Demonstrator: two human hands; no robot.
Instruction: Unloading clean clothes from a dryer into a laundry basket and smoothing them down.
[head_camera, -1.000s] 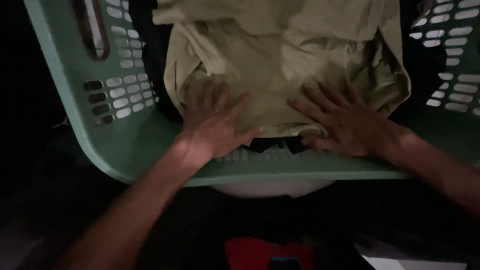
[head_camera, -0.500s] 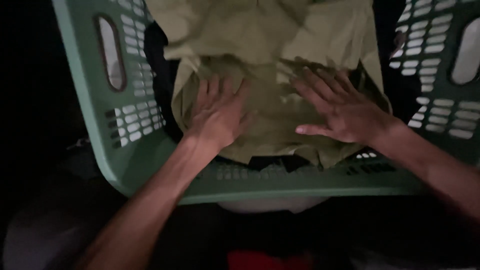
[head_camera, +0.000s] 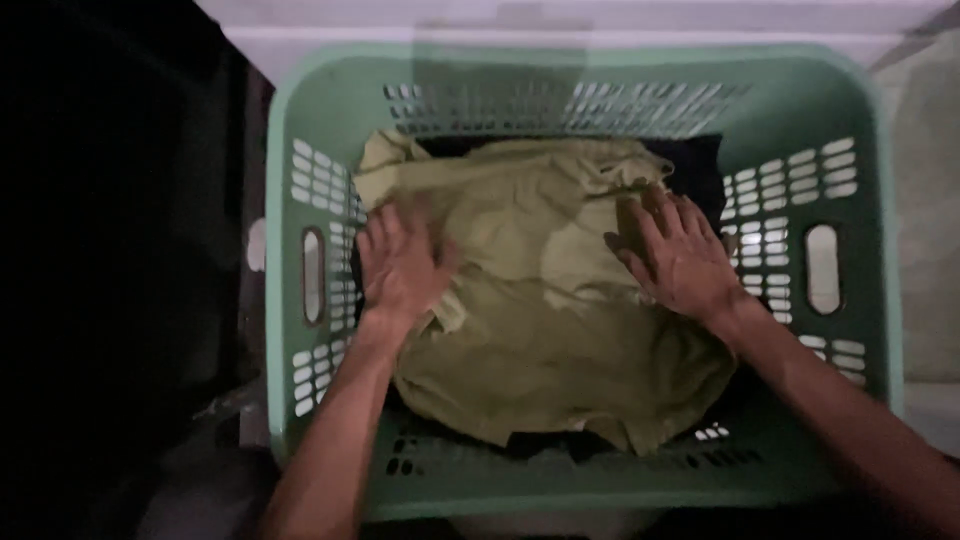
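Head view: hands (head_camera: 400, 265) flat on cloth (head_camera: 560, 340).

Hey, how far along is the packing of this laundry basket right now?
Done: the olive cloth already lies inside the green basket, over dark clothes. In hand: the left hand and right hand press flat on it. Left: the cloth looks rumpled, its edges not tucked.

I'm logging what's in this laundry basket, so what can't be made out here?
Head view:
- Dark clothing beneath: mostly hidden by the olive cloth; kind and count unclear.
- Basket bottom: covered by the laundry.
- Area left of the basket: too dark.
- Left hand and right hand: flat on the cloth, palms hidden.
- Both forearms: cut off by the bottom edge.
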